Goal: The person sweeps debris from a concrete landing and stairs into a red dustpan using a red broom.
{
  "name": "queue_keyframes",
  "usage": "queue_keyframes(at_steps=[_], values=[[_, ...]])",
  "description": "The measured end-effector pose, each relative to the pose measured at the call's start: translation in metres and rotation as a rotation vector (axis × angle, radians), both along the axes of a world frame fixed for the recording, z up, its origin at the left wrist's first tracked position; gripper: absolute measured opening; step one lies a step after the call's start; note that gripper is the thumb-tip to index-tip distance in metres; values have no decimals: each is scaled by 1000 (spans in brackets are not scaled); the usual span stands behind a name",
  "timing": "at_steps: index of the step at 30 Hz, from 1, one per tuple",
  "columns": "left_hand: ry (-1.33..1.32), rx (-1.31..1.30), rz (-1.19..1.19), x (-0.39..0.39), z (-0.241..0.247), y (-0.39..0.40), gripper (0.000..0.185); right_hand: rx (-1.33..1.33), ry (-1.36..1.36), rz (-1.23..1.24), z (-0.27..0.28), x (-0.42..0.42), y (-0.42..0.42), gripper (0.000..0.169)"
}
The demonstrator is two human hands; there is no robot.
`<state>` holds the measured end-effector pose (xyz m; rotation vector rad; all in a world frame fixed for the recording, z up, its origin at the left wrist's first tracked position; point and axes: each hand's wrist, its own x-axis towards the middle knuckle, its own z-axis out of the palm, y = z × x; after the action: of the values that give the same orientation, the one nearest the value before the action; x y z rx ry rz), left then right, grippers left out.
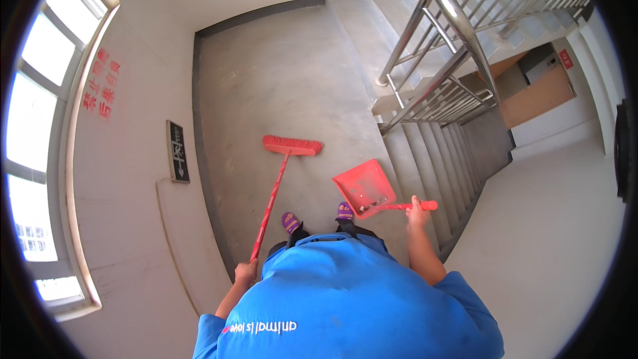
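Note:
My left hand (245,272) grips the red handle of a push broom (292,145). The broom's wide bristled head rests on the grey concrete landing (259,80), ahead of my feet. In my right hand (417,213) is the red handle of a long-handled dustpan (366,187). Its pan lies to the right of the broom, close to the edge of the descending stairs. Small bits of debris (371,205) and grey dust sit inside the pan, near its back. My feet in purple sandals (345,211) stand just behind the two tools.
Concrete steps (428,159) go down at the right, and other steps (369,10) rise ahead. A stainless steel railing (448,15) stands between the flights. On the left wall are a window (32,119) and an exit sign (178,152) with a hanging cable (172,244).

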<state>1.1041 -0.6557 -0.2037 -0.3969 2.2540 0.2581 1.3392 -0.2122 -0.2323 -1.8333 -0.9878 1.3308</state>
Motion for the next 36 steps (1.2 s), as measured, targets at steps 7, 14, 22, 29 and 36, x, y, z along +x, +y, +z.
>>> queue_keyframes(at_steps=[7,14,22,29,36], values=[[-79,-103,78,59,-29,-117,56,-41,-9,-48,-17,-2,19,20],[-75,-157,43,101,24,-158,56,-69,2,-50,-23,0,28,22],[5,-189,-153,64,69,-110,57,-54,-32,-87,-36,13,34,23],[117,-30,-259,-3,-1,35,50,-34,-35,-73,-33,42,33,22],[63,215,-250,-65,-67,210,45,43,-35,-61,-7,87,23,23]])
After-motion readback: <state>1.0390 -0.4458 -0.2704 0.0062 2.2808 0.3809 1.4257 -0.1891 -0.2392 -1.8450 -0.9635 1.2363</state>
